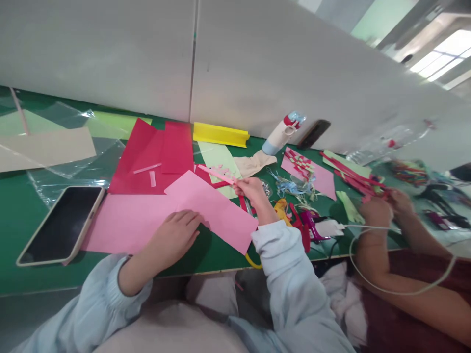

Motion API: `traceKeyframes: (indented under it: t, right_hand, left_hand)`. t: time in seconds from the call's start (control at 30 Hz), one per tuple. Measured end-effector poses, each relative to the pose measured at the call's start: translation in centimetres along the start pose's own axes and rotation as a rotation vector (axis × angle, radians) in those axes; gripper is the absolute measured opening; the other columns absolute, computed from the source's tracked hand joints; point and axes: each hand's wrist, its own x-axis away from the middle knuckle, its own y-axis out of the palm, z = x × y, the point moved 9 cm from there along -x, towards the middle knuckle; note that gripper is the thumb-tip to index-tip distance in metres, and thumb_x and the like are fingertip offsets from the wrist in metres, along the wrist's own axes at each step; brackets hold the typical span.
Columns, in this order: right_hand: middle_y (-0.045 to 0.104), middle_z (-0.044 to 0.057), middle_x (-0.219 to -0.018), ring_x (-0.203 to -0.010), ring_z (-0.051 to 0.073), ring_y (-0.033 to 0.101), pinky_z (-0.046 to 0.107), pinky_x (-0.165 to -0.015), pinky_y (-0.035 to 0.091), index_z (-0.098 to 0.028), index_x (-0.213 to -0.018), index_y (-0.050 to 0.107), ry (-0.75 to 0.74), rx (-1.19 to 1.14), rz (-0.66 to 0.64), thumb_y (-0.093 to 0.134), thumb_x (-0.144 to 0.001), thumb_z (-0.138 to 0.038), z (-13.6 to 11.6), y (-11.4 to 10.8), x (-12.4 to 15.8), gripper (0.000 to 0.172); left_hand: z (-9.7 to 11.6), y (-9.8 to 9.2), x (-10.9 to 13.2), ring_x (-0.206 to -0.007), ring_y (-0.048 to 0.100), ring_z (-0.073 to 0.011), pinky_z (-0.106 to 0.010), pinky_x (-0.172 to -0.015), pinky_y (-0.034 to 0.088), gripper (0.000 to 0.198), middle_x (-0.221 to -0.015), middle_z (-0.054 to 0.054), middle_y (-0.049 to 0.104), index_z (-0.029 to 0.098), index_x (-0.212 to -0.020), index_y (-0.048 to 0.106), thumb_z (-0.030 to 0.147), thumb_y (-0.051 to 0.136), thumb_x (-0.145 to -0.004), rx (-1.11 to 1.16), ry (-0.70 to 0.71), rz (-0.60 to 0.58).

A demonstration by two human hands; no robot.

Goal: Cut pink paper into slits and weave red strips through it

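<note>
Strip (215,173) of pink paper, narrow and long, is pinched in the right hand (253,192), thumb and fingers closed on its near end, the free end pointing left. It is over the pale green sheet (211,153) and its scattered pink bits (225,171); whether it touches them I cannot tell. Below it a pink sheet (224,212) lies aslant, one end by the right wrist. The left hand (172,239) is palm down at that sheet's lower edge, fingers outstretched and close together, resting on paper rather than gripping it. Under and left of this hand is a larger pink sheet (125,220), and beyond it red paper (137,152) with two small pale pieces (152,178) on it.

Phone (61,226), screen up, is at the left, its edge by the larger pink sheet. Yellow card (221,135) stands along the wall (110,54), with a tilted bottle (282,134) and a dark object (314,134) farther right. Cloth (253,164) lies beyond the right hand; blue threads (290,187) and a pink card (327,179) lie to its right. At the far right a co-worker's hands (376,212) hold red strips (349,177) over the green table (18,196).
</note>
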Motion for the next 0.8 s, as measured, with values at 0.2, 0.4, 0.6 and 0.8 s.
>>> traceKeyframes:
  t: [0.2, 0.4, 0.6, 0.8]
  right_hand:
    - [0.075, 0.006, -0.076, -0.066, 0.015, 0.069, 0.024, -0.069, 0.051, -0.015, -0.083, 0.074, -0.096, 0.399, -0.028, 0.06, -0.089, -0.022, 0.0, -1.8, 3.1, 0.017]
    - [0.074, 0.011, -0.108, -0.105, 0.026, 0.067, 0.032, -0.093, 0.046, -0.015, -0.11, 0.071, -0.292, 0.69, -0.094, 0.07, -0.084, -0.02, -1.1, 0.4, 7.3, 0.026]
    - [0.071, 0.018, -0.11, -0.109, 0.029, 0.064, 0.036, -0.097, 0.042, -0.009, -0.108, 0.07, -0.384, 0.795, -0.11, 0.07, -0.085, -0.016, -1.2, 2.3, 7.5, 0.025]
    - [0.076, 0.007, -0.093, -0.085, 0.017, 0.067, 0.026, -0.076, 0.044, -0.016, -0.089, 0.075, -0.409, 0.699, -0.237, 0.057, -0.093, -0.018, -1.7, 3.1, 7.7, 0.019]
  left_hand:
    - [1.2, 2.8, 0.4, -0.136, 0.051, -0.0313, -0.051, -0.112, 0.039, 0.042, -0.149, -0.013, 0.054, 0.016, -0.14, 0.054, 0.025, 0.048, -0.099, -0.178, 0.106, -0.024]
    - [1.6, 3.0, 1.0, -0.135, 0.052, -0.035, -0.055, -0.111, 0.04, 0.044, -0.149, -0.017, 0.053, 0.012, -0.14, 0.055, 0.025, 0.05, -0.098, -0.22, 0.109, -0.035]
    - [2.1, 2.7, 1.3, -0.133, 0.053, -0.0354, -0.055, -0.108, 0.043, 0.042, -0.147, -0.018, 0.055, 0.013, -0.138, 0.057, 0.022, 0.049, -0.098, -0.214, 0.098, 0.005]
    - [1.8, -0.4, 2.1, -0.124, 0.061, -0.0313, -0.053, -0.108, 0.042, 0.037, -0.136, -0.013, 0.064, 0.017, -0.133, 0.059, 0.024, 0.046, -0.099, -0.172, 0.079, 0.051]
